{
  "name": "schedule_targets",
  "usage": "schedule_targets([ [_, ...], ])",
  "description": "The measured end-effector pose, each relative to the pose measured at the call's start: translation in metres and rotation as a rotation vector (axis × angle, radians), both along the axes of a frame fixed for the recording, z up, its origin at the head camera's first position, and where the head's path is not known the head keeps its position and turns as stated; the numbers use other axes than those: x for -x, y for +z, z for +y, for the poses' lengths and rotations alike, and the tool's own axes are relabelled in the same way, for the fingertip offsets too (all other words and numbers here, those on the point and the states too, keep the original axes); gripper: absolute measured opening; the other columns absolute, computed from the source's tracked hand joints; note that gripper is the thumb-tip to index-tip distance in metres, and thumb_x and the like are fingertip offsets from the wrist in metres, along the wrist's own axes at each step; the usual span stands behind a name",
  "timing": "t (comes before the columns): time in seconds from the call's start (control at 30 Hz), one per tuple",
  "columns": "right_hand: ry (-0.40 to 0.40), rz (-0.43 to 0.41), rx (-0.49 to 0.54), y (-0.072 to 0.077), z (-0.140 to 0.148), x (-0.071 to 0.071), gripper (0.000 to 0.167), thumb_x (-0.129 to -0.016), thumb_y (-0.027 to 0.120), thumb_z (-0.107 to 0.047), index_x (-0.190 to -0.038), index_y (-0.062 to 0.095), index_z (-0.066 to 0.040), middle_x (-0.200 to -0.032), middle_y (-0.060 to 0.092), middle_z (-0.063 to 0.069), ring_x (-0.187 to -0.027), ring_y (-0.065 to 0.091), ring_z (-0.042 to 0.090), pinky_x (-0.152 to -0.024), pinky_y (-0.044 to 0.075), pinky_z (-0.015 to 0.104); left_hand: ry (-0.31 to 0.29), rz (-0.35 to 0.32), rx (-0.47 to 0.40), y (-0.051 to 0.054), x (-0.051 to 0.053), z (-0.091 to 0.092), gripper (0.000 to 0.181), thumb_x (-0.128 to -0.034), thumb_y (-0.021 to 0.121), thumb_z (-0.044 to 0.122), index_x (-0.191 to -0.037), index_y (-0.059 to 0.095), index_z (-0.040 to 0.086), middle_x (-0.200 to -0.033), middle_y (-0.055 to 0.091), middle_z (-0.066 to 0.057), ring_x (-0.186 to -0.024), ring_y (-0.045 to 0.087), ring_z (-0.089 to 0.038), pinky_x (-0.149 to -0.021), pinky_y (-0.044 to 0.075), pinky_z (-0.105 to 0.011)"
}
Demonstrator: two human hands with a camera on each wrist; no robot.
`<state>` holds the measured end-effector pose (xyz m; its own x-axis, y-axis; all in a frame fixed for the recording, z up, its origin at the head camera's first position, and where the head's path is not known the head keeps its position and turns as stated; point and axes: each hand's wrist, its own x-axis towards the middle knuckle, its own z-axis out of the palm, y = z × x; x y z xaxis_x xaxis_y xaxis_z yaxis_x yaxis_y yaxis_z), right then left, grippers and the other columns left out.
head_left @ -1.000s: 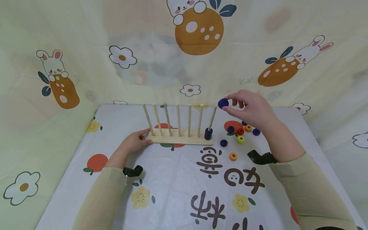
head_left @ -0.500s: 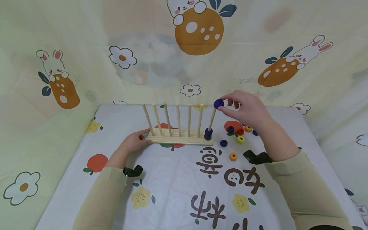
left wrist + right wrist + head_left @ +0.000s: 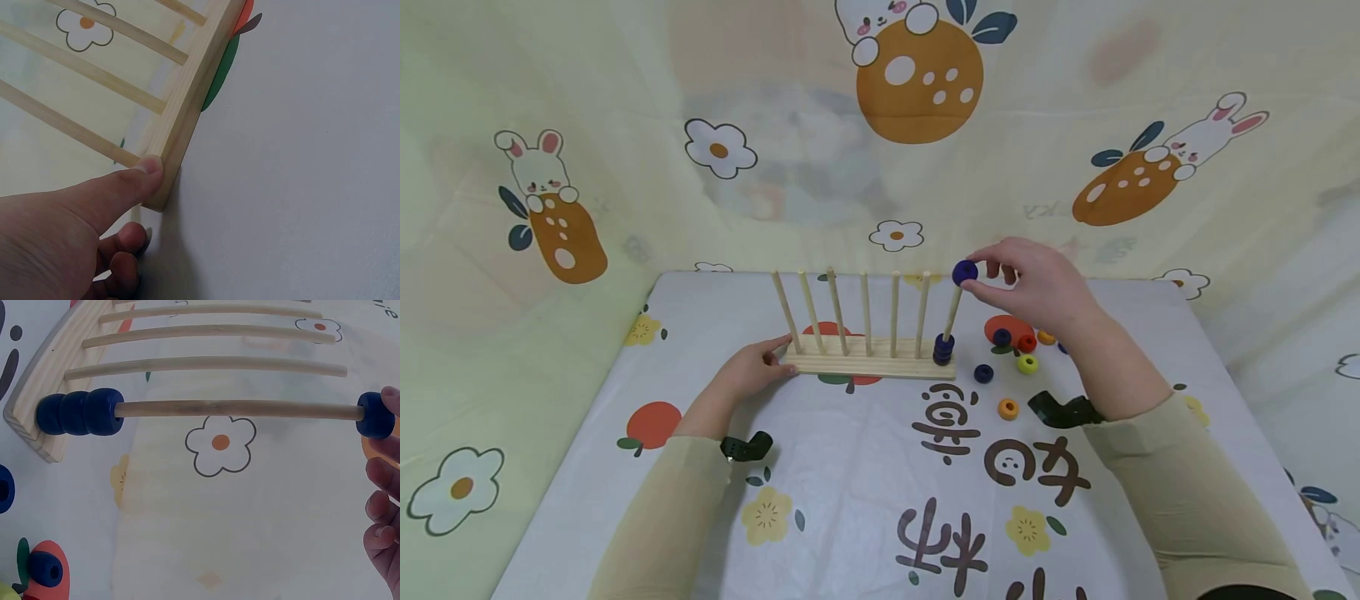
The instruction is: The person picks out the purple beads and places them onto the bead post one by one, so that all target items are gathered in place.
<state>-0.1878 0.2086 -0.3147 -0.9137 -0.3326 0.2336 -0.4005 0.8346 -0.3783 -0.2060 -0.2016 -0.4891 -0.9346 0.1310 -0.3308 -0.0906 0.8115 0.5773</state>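
Note:
A wooden peg rack (image 3: 872, 367) with several upright pegs stands on the cloth-covered table. My left hand (image 3: 748, 372) grips its left end, the thumb on the base's top in the left wrist view. At the rightmost peg (image 3: 237, 409), my right hand (image 3: 1033, 283) pinches a blue bead (image 3: 374, 415) between thumb and index finger. That bead sits at the peg's tip, its hole lined up with the peg; the tip appears to be just inside it. Three stacked blue beads (image 3: 78, 412) lie at the base of the same peg. The other pegs carry no beads.
Loose beads lie right of the rack: a blue bead (image 3: 983, 373), an orange bead (image 3: 1008, 408), a yellow-green bead (image 3: 1027, 363), a red bead (image 3: 1027, 342) and several others, some partly hidden by my right arm. A patterned cloth wall (image 3: 805, 192) rises behind the table.
My right hand has moved left with the blue bead, from beside the rightmost peg to its tip. The left hand and the rack have stayed in place.

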Motion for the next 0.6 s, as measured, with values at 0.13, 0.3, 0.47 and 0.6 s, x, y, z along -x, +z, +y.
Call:
schedule_targets([
  [0.13,-0.003,-0.006,0.007,-0.0012,-0.0014,0.0001,0.039,-0.09,0.073,-0.035,-0.123,0.068,-0.014,-0.095,0.06,0.004,-0.087,0.05,0.021,-0.07,0.043,0.038,-0.005,-0.002,0.006,0.0015,-0.001,0.0006,0.07,-0.092,0.071,0.038,-0.153,0.04,0.023,-0.094,0.053,-0.007,-0.085,0.048,-0.022,-0.073,0.037,-0.036],
  [0.3,-0.011,-0.011,0.013,-0.0028,-0.0017,-0.0003,0.038,-0.09,0.074,-0.034,-0.122,0.068,-0.014,-0.095,0.06,0.004,-0.087,0.05,0.021,-0.07,0.043,0.038,-0.008,-0.001,0.01,0.0028,-0.0016,0.0011,0.07,-0.0923,0.07,0.038,-0.153,0.04,0.022,-0.094,0.053,-0.007,-0.085,0.048,-0.021,-0.073,0.036,-0.035],
  [0.47,0.001,-0.004,0.021,-0.0044,-0.0012,-0.0003,0.037,-0.091,0.073,-0.035,-0.121,0.069,-0.014,-0.094,0.059,0.004,-0.086,0.05,0.021,-0.07,0.043,0.038,-0.01,0.004,0.006,0.0037,-0.002,0.0012,0.07,-0.0921,0.071,0.038,-0.153,0.04,0.022,-0.094,0.053,-0.007,-0.085,0.048,-0.021,-0.073,0.037,-0.036],
  [0.6,0.003,-0.012,0.028,-0.0053,-0.0015,-0.0003,0.036,-0.091,0.073,-0.034,-0.121,0.069,-0.015,-0.094,0.059,0.004,-0.086,0.05,0.021,-0.07,0.042,0.038,-0.011,0.004,0.005,0.0024,-0.0014,0.0008,0.07,-0.092,0.071,0.037,-0.153,0.041,0.022,-0.094,0.053,-0.007,-0.085,0.048,-0.022,-0.073,0.037,-0.036],
])
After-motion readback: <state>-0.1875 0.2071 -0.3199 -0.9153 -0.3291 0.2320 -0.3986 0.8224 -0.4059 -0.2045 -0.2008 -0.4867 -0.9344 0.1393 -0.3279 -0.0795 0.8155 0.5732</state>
